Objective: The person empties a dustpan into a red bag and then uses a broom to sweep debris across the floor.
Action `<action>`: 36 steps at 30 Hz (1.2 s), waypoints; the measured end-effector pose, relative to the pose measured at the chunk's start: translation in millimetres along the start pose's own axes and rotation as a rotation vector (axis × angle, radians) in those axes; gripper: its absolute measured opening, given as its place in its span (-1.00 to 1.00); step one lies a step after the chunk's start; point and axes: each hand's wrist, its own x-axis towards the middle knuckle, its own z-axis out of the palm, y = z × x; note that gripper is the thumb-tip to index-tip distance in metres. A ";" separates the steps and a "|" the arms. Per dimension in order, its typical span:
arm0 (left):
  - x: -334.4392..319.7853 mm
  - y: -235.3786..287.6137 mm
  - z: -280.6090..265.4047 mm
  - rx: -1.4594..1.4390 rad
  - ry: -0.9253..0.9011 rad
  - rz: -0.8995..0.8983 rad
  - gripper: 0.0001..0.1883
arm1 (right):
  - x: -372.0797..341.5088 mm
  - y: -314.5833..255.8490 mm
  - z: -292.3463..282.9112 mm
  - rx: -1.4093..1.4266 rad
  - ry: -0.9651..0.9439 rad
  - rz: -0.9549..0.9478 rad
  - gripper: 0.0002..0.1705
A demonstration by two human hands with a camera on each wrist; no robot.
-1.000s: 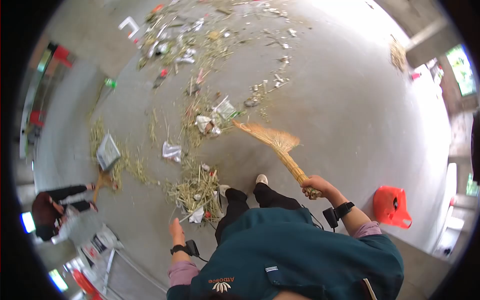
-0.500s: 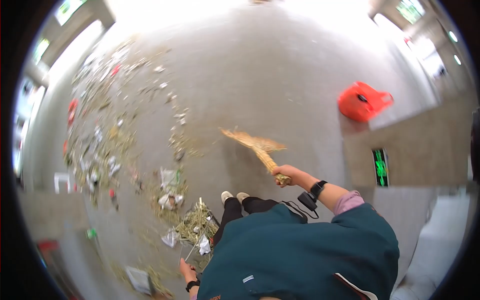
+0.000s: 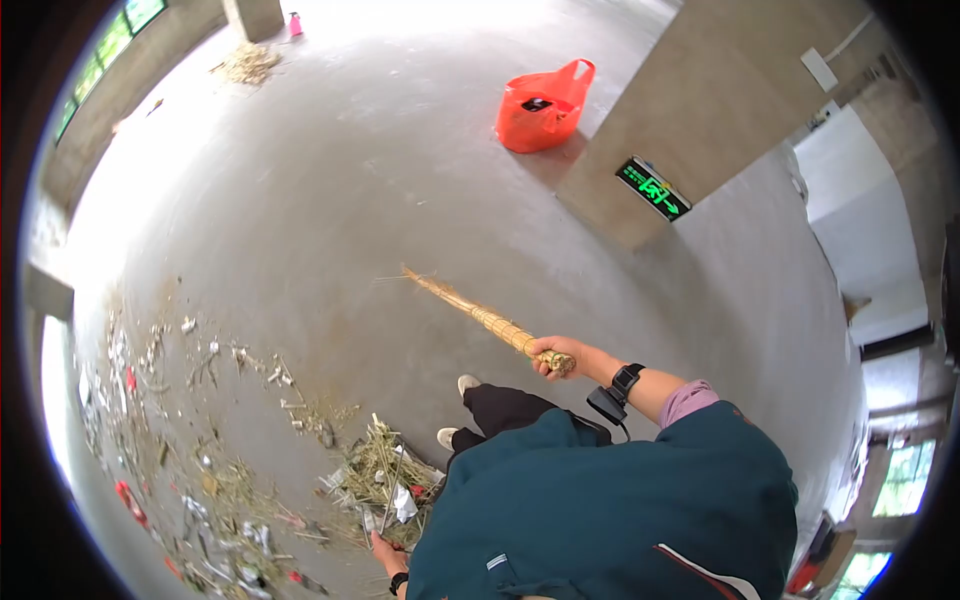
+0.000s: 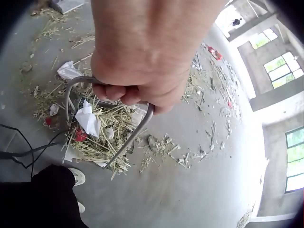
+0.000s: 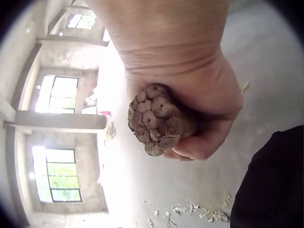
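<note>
My right hand (image 3: 556, 357) grips the handle of a straw broom (image 3: 480, 314), its head pointing away over the floor. In the right wrist view the fingers of the right hand (image 5: 190, 109) wrap round the bundled stalk end (image 5: 154, 118). My left hand (image 4: 137, 61) curls round a grey metal handle (image 4: 137, 130) in the left wrist view. Below that handle lies a heap of straw (image 4: 111, 126) with white paper (image 4: 88, 118) and red scraps; the container under it is mostly hidden. In the head view the left hand (image 3: 388, 556) is beside the heap (image 3: 375, 470).
A red plastic bag (image 3: 540, 112) stands on the floor near a pillar (image 3: 700, 90) bearing a green exit sign (image 3: 653, 188). Scattered straw and litter (image 3: 215, 480) cover the floor at the lower left. A small straw pile (image 3: 247, 64) lies by a far pillar.
The view and body have turned to the right, so the litter now lies lower left and the bag nearer the top middle. The left hand has come to the handle by the heap; the broom remains gripped.
</note>
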 end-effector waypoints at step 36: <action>-15.0 379.0 560.9 0.407 -0.236 0.041 -0.69 | 4.2 -420.3 -78.6 1.088 -0.146 -0.584 -0.80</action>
